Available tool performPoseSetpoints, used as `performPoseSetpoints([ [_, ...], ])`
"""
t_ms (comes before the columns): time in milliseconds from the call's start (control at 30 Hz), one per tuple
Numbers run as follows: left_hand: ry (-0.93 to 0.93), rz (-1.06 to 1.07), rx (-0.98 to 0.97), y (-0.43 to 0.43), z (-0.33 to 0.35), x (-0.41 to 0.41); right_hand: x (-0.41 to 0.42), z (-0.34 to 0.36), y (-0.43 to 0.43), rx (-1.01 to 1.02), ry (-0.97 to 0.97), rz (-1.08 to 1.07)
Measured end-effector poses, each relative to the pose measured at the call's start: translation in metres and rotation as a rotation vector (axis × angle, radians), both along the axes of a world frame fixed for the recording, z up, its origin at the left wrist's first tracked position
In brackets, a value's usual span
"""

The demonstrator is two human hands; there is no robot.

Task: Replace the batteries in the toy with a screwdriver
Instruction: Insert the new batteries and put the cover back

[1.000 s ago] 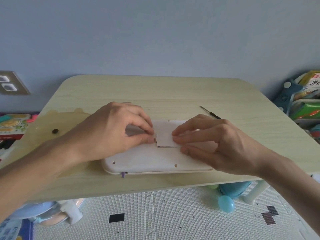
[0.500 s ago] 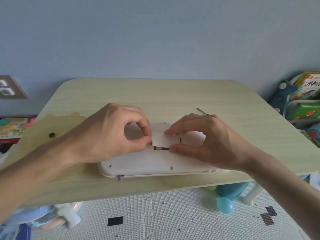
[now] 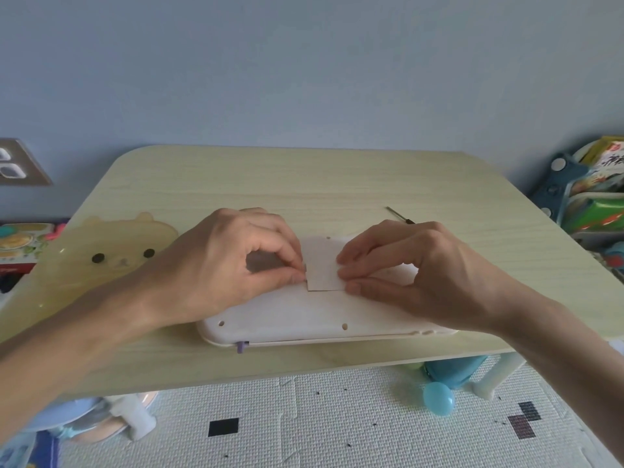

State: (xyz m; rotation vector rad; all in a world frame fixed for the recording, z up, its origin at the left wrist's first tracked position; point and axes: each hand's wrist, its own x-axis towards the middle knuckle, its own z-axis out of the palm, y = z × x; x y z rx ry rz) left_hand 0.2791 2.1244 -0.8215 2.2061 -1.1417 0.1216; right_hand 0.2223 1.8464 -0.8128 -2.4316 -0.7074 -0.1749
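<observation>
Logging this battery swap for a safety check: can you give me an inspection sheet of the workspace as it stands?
Surface: pale wooden table, with the toy lying back-up near its front edge.
Job's things: white toy; battery cover over its compartment, thin dark gap at the near edge; screwdriver on the table behind the right hand, mostly hidden.
Clutter: translucent yellow bear-shaped tray at the table's left.
Hands: left hand pinches the cover's left edge; right hand pinches its right edge.
Cables: nothing seen.
Surroundings: wall socket left, shelf right, blue ball on the floor mat.
</observation>
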Motion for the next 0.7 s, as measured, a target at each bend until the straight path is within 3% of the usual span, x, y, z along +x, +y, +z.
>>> performPoseSetpoints([
  [333, -0.113, -0.063, 0.224, 0.018, 0.006, -0.009, 0.0, 0.001, 0.001, -0.045, -0.019, 0.028],
  [500, 0.005, -0.016, 0.376, 0.029, 0.014, -0.012, 0.001, 0.005, 0.0, -0.037, -0.002, 0.014],
  [700, 0.073, 0.074, 0.458, 0.036, 0.018, -0.011, 0.033, 0.002, -0.058, 0.054, -0.101, -0.431],
])
